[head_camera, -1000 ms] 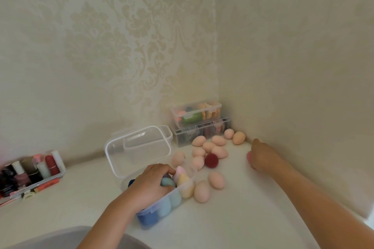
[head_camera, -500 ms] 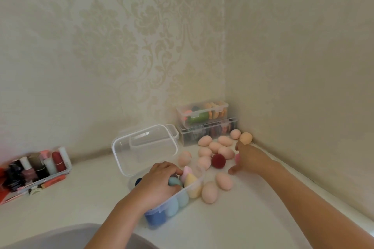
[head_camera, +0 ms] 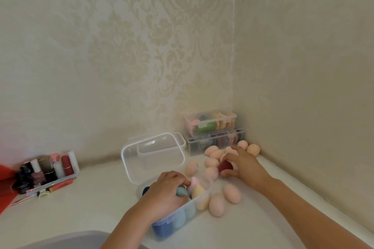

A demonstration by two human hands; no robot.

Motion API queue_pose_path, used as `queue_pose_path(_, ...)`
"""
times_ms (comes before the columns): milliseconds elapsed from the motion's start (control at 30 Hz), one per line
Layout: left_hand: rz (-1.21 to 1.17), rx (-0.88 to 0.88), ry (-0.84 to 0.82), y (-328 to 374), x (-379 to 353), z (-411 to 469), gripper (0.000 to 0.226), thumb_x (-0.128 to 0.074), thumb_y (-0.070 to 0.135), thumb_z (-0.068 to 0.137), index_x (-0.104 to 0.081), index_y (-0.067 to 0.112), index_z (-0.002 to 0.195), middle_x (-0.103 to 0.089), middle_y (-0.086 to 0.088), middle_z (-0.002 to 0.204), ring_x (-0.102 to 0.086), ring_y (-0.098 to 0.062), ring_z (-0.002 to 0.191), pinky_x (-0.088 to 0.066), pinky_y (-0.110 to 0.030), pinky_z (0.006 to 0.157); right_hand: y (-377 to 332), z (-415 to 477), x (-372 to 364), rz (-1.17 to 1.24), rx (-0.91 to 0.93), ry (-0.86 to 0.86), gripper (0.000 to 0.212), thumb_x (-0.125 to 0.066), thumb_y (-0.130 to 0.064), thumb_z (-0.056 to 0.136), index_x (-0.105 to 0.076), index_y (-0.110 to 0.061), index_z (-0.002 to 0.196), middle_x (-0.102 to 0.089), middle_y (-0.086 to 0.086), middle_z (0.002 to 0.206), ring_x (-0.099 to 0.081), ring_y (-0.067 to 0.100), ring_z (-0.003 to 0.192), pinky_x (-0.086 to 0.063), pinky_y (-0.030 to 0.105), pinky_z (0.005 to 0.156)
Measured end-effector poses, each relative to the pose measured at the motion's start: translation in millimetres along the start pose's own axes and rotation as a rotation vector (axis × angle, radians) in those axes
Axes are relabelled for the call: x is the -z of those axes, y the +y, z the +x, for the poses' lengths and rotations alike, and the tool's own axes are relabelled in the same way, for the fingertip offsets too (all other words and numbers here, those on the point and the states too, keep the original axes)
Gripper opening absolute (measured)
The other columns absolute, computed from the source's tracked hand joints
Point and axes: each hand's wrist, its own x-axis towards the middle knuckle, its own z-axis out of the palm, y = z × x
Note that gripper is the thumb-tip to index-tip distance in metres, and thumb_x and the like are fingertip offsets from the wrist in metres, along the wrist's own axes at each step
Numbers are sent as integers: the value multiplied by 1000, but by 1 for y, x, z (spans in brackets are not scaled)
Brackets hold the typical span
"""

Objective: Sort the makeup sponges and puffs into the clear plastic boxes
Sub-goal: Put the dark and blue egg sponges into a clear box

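My left hand [head_camera: 166, 194] sits palm down, its forearm running in from the bottom edge, with fingers [head_camera: 178, 178] and thumb curled round a teal egg-shaped foam sponge [head_camera: 182, 191]. My right hand [head_camera: 243, 164] reaches further out (arm nearly straight, coming in from the lower right), knuckles up, thumb and fingertips pinching a dark red rounded foam sponge [head_camera: 225, 166]. The hands are apart.

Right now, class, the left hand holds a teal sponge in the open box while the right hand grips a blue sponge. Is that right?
Not quite: the head view shows the right hand gripping a dark red sponge, not a blue one. The rest stands: the left hand holds a teal sponge in the open box.
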Motion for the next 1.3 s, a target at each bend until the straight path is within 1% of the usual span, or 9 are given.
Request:
queue_pose_path(167,6,-2,6,0,0,0,33,-52,31,86,-51,36,118,-39,24,126,-28,2,122,-31,-18,91,-22,11,42,432,-109,204,20,-69,-38,82,-62,-26,96,-64,-7,95,-58,13,92,-43,16,75)
queue_pose_path(300,13,-6,-5,-1,0,0,34,-51,32,86,-52,36,120,-40,22,128,-28,0,124,-31,-19,97,-77,17,67,991,-35,-86,36,-66,-11,84,-47,-19,114,-61,9,104,-65,23,77,-56,25,70)
queue_pose_path(367,25,-2,-19,0,1,-1,35,-51,34,87,-53,36,122,-40,20,131,-28,-2,125,-30,-20,100,-101,18,65,855,59,-216,49,-62,-6,84,-43,-18,128,-53,6,108,-62,16,79,-53,19,69)
queue_pose_path(467,40,-7,-40,1,3,-2,35,-51,36,87,-54,37,122,-38,16,135,-27,-4,127,-28,-21,102,-115,22,53,450,211,-185,45,-69,-14,80,-55,-23,122,-49,1,113,-53,13,97,-46,21,85)
queue_pose_path(633,15,15,-50,1,3,-2,35,-52,35,86,-55,41,121,-35,12,133,-26,-6,128,-28,-22,103,-110,23,43,261,250,-144,40,-80,-20,68,-63,-25,104,-59,-7,98,-44,-4,69,-33,13,62)
queue_pose_path(833,34,15,-75,4,6,-2,34,-49,32,87,-57,42,118,-33,6,125,-23,-10,125,-28,-24,102,-114,20,42,131,256,-218,36,-71,-21,80,-64,-17,115,-63,-2,112,-50,6,85,-37,17,71)
queue_pose_path(1033,30,13,-101,7,9,-5,32,-49,32,88,-58,42,117,-31,6,124,-21,-10,125,-28,-24,102,-130,25,34,-129,214,-202,16,-73,-25,76,-69,-13,86,-67,6,85,-61,23,83,-44,28,63)
queue_pose_path(1133,45,15,-117,6,8,-3,34,-50,34,87,-56,46,118,-32,7,125,-20,-11,126,-28,-23,103,-139,30,36,-230,212,-257,34,-71,-14,79,-46,-9,55,-45,4,57,-46,19,55,-34,25,47)
queue_pose_path(1300,74,20,-94,6,5,-3,34,-48,35,86,-55,47,118,-33,8,125,-22,-11,125,-27,-25,103,-162,42,38,-341,233,-329,37,-55,3,86,-35,-10,58,-35,3,62,-36,14,55,-32,23,48)
